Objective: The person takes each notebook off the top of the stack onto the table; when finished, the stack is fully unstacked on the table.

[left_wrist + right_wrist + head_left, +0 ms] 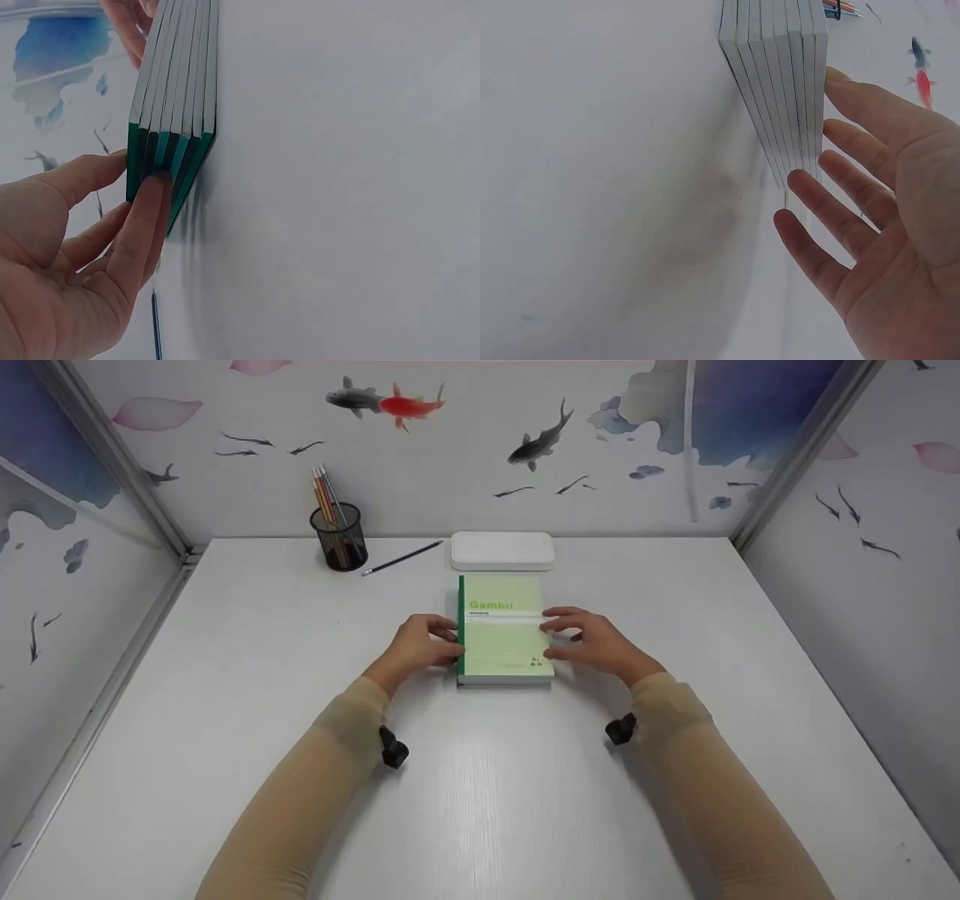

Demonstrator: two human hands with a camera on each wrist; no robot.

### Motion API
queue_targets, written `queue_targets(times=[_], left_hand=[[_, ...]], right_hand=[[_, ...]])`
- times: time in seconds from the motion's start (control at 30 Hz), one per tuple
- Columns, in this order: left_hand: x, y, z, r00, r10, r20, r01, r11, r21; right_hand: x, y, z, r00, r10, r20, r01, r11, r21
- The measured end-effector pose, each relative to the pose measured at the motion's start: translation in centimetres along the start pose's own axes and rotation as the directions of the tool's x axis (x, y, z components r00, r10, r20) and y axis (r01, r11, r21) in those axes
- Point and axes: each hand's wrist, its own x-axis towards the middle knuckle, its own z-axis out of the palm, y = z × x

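Observation:
A stack of several notebooks [502, 641] lies on the table, its top cover pale green with "Gambit" printed on it. Green spines [142, 154] face left and white page edges [780, 82] face right. My left hand [421, 645] touches the spine side with its thumb and fingers, which the left wrist view shows fairly straight. On the opposite side is my right hand [589, 641], fingers spread and extended. Its fingertips touch or nearly touch the page edges. Neither hand curls round the stack.
A white case [502, 550] lies behind the notebooks. To its left is a dark pencil [403, 558], beside a black mesh cup [341, 540] holding several pencils. Patterned panels [480, 450] enclose the white table [480, 795] at the back and both sides.

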Motion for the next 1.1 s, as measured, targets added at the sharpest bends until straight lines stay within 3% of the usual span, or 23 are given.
queue_targets(times=[0.33, 0.77, 0.93, 1.1], left_hand=[[0.2, -0.2, -0.4, 0.999, -0.029, 0.028, 0.03, 0.999, -0.03], [0.9, -0.2, -1.5, 0.991, -0.089, 0.1, 0.086, 0.996, 0.033], [0.9, -0.2, -1.9, 0.99, -0.095, 0.105, 0.094, 0.996, 0.008], [0.5, -0.3, -2.3, 0.984, -0.071, 0.164, 0.08, 0.996, -0.047]], right_hand=[[0.1, -0.2, -0.2, 0.999, 0.037, -0.005, -0.037, 0.999, -0.014], [0.1, -0.3, 0.1, 0.999, 0.028, 0.017, -0.028, 0.999, -0.026], [0.1, -0.1, 0.1, 1.0, 0.007, 0.013, -0.006, 1.0, -0.029], [0.1, 0.1, 0.2, 1.0, -0.004, 0.011, 0.005, 0.999, -0.042]])
